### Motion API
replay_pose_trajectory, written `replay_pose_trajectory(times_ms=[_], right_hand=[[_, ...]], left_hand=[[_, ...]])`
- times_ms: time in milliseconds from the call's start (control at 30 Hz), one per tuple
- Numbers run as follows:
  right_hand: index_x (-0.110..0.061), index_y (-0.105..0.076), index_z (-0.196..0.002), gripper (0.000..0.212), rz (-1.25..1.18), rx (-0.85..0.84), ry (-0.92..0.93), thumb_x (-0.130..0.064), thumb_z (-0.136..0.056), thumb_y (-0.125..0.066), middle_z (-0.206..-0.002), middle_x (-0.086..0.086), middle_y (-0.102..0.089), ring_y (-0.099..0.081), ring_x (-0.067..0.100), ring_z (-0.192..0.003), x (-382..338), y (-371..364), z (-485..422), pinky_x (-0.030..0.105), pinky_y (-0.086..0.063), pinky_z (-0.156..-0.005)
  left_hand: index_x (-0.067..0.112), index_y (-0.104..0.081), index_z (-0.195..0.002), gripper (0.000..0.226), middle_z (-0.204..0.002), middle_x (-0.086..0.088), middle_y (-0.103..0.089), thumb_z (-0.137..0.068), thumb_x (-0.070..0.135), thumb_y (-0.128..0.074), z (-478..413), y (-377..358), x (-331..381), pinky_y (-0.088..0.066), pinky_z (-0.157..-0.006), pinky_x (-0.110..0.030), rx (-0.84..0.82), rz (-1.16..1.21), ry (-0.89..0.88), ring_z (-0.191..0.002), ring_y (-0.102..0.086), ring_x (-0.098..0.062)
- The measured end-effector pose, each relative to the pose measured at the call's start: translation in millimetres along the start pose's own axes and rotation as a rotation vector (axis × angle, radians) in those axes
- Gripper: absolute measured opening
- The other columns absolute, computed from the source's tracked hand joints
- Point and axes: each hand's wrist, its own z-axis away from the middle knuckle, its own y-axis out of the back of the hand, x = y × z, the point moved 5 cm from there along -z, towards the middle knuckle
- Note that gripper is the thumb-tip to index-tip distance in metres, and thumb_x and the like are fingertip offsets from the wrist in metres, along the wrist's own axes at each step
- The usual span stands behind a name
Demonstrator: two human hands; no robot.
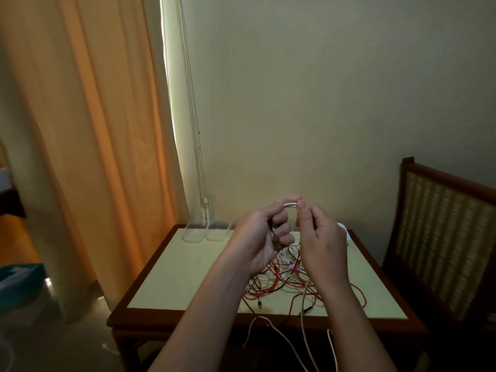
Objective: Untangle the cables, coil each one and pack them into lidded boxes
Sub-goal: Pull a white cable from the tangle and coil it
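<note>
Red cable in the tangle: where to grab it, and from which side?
Likely the red cable at its outer loop on the pile's right edge, pinched from above on the right. There it lies alone on the table, while the middle is crossed by white and black strands.

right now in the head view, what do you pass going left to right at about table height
orange curtain → clear boxes → left hand → right hand → chair. The white cable is held by both hands and spans them, so it is left out.
</note>
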Motion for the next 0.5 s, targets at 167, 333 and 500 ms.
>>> replay_pose_trajectory(times_ms=[167,333,500], right_hand=[[-0.018,-0.051,-0.07,0.043,-0.032,-0.055,-0.065,-0.043,-0.105,-0.045,-0.052,-0.007,-0.04,-0.036,0.007,-0.05,7,-4,0,0.022,-0.028,-0.046],[-0.017,-0.063,-0.08,0.039,-0.089,-0.116,-0.15,-0.047,-0.102,-0.05,-0.05,-0.007,-0.041,-0.035,0.004,-0.046,18,-4,-2,0.019,-0.028,-0.045],[-0.023,-0.066,-0.087,0.024,-0.094,-0.114,-0.188,-0.042,-0.099,-0.058,-0.07,-0.009,-0.055,-0.044,-0.001,-0.055,34,11,-5,0.017,-0.037,-0.053]], left_hand=[[0.002,-0.062,-0.117,0.03,-0.059,0.005,-0.023,-0.104,0.01,-0.037,-4,5,-1,-0.015,-0.035,-0.016,0.062,0.07,0.017,-0.04,-0.02,-0.004],[0.003,-0.057,-0.121,0.035,-0.052,0.006,-0.024,-0.103,0.003,-0.028,-10,18,10,-0.011,-0.032,-0.016,0.158,0.155,0.0,-0.034,-0.019,-0.003],[0.006,-0.057,-0.124,0.031,-0.054,0.008,-0.026,-0.105,0.011,-0.032,-12,42,30,-0.013,-0.033,-0.017,0.219,0.296,-0.054,-0.036,-0.02,-0.004]])
